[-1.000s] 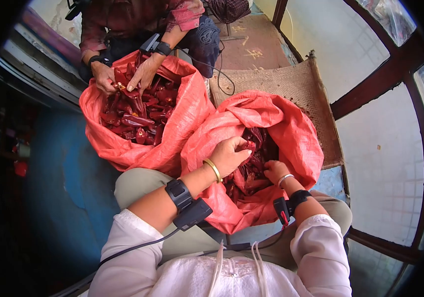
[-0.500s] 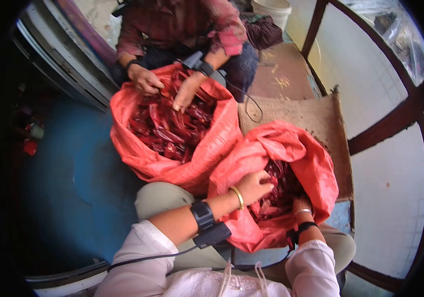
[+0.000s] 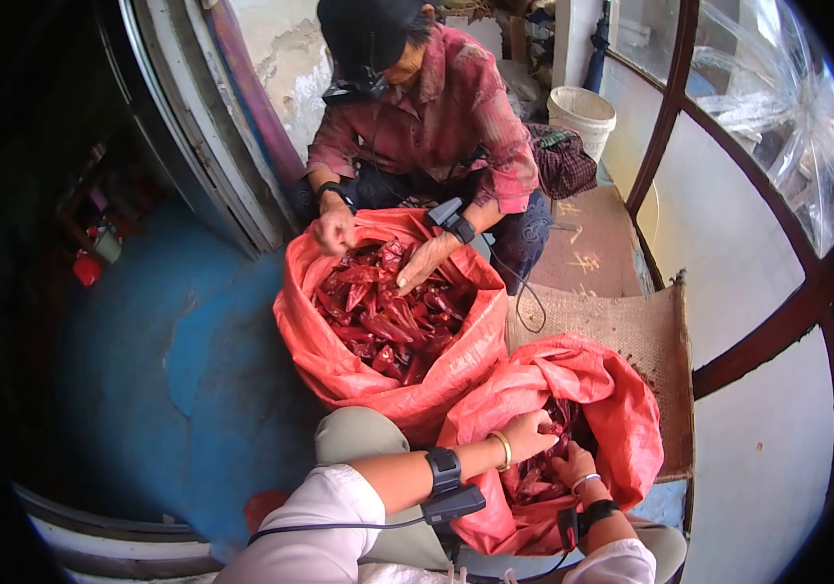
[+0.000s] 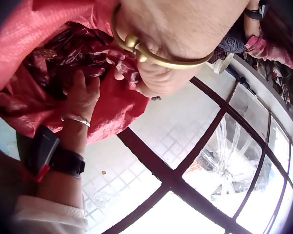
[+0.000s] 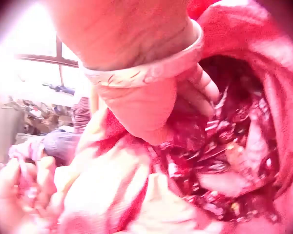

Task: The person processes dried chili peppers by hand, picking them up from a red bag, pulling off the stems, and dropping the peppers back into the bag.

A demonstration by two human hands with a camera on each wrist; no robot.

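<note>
Left hand point(image 3: 531, 435) and right hand point(image 3: 573, 465) close together, fingers point(image 5: 205, 90) partly curled, downward.

sleeves point(image 3: 324, 516): white; left hand point(image 3: 530, 434) wrist: gold bangle point(image 3: 503, 450), black strap point(image 3: 443, 469), cable point(image 3: 339, 529); right hand point(image 3: 573, 463) wrist: silver bangle point(image 3: 585, 480)

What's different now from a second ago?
Mostly the view tipped up, showing more of the other person. The left hand and right hand stay in the near sack among the dried chillies. No clear grab or drop shows.
</note>
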